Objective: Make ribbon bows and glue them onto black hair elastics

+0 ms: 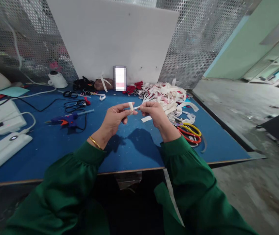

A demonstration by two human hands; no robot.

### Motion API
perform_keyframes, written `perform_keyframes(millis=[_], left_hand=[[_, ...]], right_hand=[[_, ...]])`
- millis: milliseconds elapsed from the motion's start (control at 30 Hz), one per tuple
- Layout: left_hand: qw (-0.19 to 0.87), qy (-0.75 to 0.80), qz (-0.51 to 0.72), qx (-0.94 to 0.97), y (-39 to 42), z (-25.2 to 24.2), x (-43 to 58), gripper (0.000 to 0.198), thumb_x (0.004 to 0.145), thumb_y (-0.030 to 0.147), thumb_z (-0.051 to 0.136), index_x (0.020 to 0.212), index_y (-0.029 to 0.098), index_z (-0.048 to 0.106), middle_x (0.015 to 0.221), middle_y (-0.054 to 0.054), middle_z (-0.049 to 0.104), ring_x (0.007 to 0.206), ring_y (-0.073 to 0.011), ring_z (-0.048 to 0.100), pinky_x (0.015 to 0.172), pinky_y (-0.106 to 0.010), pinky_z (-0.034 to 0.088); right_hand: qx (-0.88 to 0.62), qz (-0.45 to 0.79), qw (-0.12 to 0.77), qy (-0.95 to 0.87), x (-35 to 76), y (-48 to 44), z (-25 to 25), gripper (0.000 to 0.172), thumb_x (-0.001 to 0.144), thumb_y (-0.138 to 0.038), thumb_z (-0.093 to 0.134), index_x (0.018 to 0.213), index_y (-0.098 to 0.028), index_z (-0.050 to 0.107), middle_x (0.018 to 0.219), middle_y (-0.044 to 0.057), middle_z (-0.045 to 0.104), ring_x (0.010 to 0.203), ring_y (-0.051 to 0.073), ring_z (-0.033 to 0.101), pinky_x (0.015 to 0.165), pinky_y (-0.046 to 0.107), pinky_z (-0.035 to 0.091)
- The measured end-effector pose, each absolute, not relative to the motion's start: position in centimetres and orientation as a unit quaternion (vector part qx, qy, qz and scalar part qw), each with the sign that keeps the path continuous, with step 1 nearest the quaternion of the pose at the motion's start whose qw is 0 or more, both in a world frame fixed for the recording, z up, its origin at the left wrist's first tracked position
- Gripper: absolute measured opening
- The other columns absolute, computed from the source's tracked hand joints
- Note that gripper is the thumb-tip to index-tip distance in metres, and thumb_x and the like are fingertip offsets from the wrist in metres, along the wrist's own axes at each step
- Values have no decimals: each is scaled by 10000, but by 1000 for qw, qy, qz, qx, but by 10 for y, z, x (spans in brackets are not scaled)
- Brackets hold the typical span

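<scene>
Both my hands are raised above the blue table point(56, 147), pinching one white ribbon strip point(132, 106) between them. My left hand point(116, 118) grips its folded left end with thumb and fingers closed. My right hand point(152, 112) pinches the other end, and a loose tail of ribbon point(146, 118) hangs below it. Green sleeves cover both arms, and a gold bangle sits on my left wrist.
A heap of white ribbon pieces point(168, 96) lies behind my right hand, with red bits point(131, 88) beside it. Red and yellow scissors point(189, 132) lie right. A blue glue gun point(67, 120), cables and white devices point(4, 147) sit left. A white board stands behind.
</scene>
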State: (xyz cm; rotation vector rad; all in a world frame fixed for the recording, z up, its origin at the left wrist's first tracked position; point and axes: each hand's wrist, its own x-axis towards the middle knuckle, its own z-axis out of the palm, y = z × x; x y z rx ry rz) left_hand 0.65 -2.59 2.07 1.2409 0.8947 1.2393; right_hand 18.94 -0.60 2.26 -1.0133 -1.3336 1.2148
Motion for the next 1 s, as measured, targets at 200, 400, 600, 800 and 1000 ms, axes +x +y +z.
perform_keyframes(millis=[200, 400, 600, 800, 1000], left_hand=[[472, 408, 539, 566, -25, 16, 9, 382, 743, 262, 769, 1106, 146, 783, 843, -90, 797, 381, -47, 464, 389, -213, 394], [450, 387, 550, 588, -23, 8, 12, 295, 730, 237, 755, 1010, 161, 807, 703, -21, 746, 354, -54, 457, 362, -212, 367], [420, 376, 548, 618, -25, 2, 16, 233, 781, 200, 699, 978, 182, 820, 502, 44, 598, 356, -66, 463, 385, -200, 348], [400, 386, 550, 623, -23, 0, 15, 274, 787, 184, 683, 1027, 194, 814, 490, 57, 568, 357, -71, 468, 397, -204, 377], [366, 405, 548, 634, -23, 3, 14, 267, 801, 240, 707, 1043, 191, 809, 552, 38, 629, 376, -70, 478, 401, -203, 399]], right_hand=[[-381, 391, 567, -617, 180, -17, 22, 127, 753, -297, 725, 691, -193, 689, 603, -23, 598, 584, 122, 508, 581, 278, 398], [-349, 170, 575, -720, 165, -32, 21, 178, 858, -192, 647, 680, -199, 654, 692, 1, 587, 655, 141, 528, 643, 300, 413], [-353, 40, 520, -777, 162, -27, 6, 197, 936, -190, 552, 787, -210, 680, 793, 35, 601, 748, 168, 582, 681, 313, 441], [-384, -34, 451, -805, 166, -27, 9, 236, 979, -216, 490, 865, -202, 697, 845, 61, 624, 798, 193, 583, 734, 344, 420], [-394, 3, 466, -792, 163, -30, 13, 287, 987, -236, 488, 804, -189, 705, 813, 49, 629, 775, 180, 584, 741, 349, 396]])
